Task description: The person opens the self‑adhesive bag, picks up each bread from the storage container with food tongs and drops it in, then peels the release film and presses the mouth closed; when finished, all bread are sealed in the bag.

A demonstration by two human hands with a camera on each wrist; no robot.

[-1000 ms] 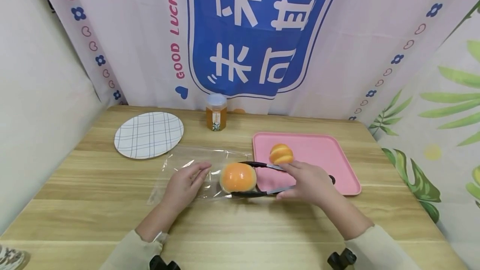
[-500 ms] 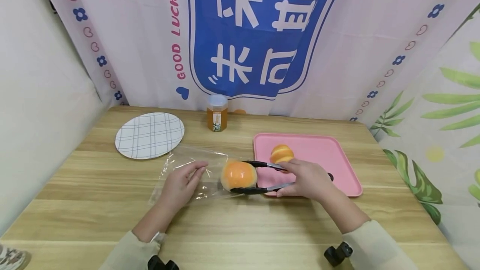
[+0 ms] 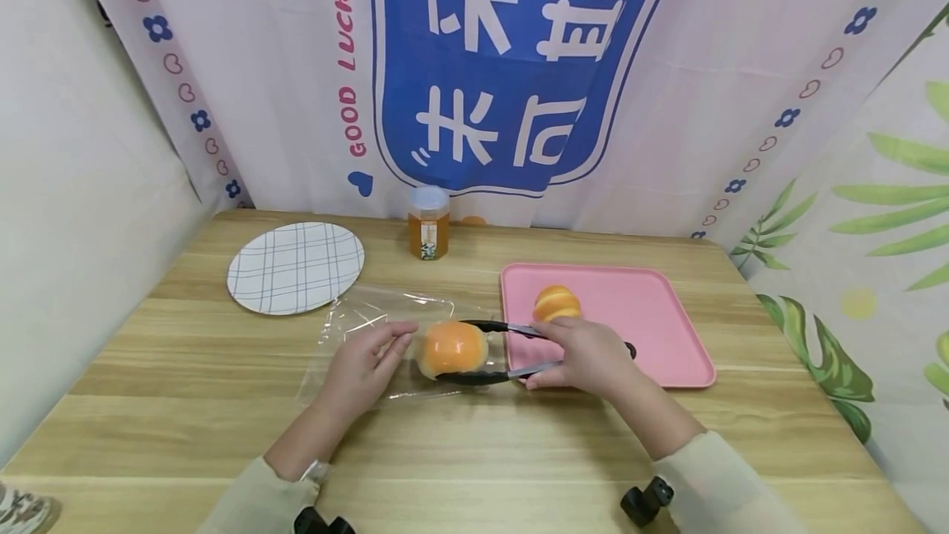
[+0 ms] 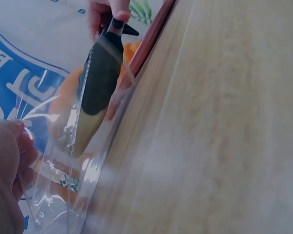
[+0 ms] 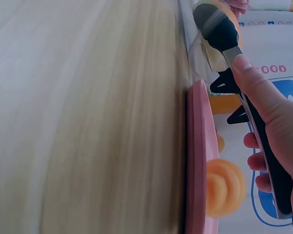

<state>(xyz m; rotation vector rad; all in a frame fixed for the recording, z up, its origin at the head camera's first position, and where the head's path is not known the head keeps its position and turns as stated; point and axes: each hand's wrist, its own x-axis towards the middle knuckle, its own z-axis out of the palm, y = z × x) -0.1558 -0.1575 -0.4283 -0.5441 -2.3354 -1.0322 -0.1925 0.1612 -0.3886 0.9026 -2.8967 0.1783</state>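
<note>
A round orange-topped bun (image 3: pixel 454 348) sits between the black heads of a pair of tongs (image 3: pixel 474 378). My right hand (image 3: pixel 586 359) holds the tongs by their metal arms, thumb on one side and fingers on the other. Both the bun and the tong heads are inside a clear plastic bag (image 4: pixel 88 170), seen best in the left wrist view. At the left, my left hand (image 3: pixel 363 365) pinches the bag between thumb and fingers. The bag's mouth faces the pink tray (image 3: pixel 645 303), and the tongs reach in from that side.
On the tray lies a striped orange bread roll (image 3: pixel 556 302), just behind my right hand. A checked oval plate (image 3: pixel 296 268) is at the back left. Beside it stands a jar of amber contents (image 3: pixel 428 229). A printed cloth hangs behind the wooden table (image 3: pixel 474 460).
My right hand has moved left with the tongs, carrying the bun deeper into the bag. The left hand stays nearly in place, still pinching the bag.
</note>
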